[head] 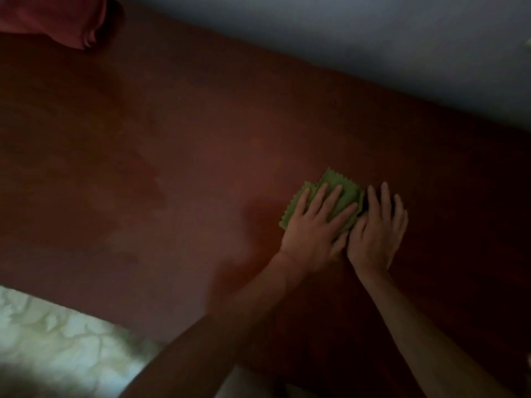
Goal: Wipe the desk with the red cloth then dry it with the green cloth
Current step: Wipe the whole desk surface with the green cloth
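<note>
The green cloth (339,191), folded and with zigzag edges, lies flat on the dark red-brown desk (172,168), right of centre. My left hand (316,225) presses down on it with straight, spread fingers. My right hand (376,231) lies flat just to its right, palm down, its fingers on the desk at the cloth's right edge. The red cloth (57,18) sits bunched at the desk's far left corner, away from both hands. Faint streaks show on the desk's left half.
A pale wall (373,38) runs along the desk's far edge. A light patterned fabric (57,346) lies below the near left edge of the desk. The scene is dim.
</note>
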The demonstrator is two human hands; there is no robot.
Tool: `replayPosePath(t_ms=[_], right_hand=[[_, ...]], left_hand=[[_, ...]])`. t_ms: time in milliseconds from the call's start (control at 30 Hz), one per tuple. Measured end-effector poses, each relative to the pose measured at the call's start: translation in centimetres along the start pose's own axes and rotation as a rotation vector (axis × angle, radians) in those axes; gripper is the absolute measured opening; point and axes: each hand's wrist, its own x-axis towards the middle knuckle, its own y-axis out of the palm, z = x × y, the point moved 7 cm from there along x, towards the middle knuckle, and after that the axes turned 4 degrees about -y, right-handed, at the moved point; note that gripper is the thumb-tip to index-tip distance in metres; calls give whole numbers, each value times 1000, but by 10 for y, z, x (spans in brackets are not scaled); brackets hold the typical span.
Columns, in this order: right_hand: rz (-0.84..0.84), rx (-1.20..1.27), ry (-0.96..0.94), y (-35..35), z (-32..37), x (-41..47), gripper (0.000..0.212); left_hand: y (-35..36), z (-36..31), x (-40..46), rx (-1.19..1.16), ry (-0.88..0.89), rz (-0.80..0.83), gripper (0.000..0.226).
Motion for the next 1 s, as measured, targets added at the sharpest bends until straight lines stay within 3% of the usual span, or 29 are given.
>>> replayPosePath(t_ms=[100,200,300,367,467,567,700,767,867,1000], right_hand=[[-10,-6,-3,0,5,0,50],[14,-25,-1,1,4,-1,51],[31,-53,-14,3,8,0,52],[46,-73,-14,5,9,0,53],[56,-96,-18,6,9,-2,53],[52,-88,-12,5,8,-1,53],[43,-79,4,4,8,-2,53],[35,-70,1,3,8,-2,53],[53,-34,49,6,12,-3,54],[63,8,92,9,35,-2,55]], left_hand=[[-16,83,-20,-10,-39,-52,58],[-47,223,-56,43,-407,-160,55],[-71,338,-111,83,-734,-147,58],[-75,367,-128,47,-903,-109,59],[-67,340,-115,-32,-1083,-169,66],[-45,245,-80,-7,-865,-166,68],[-12,75,-61,-36,-231,-88,65],[3,24,-78,-19,38,-9,63],[1,58,-97,-37,112,-36,61],[-42,213,-83,23,-40,-121,62]])
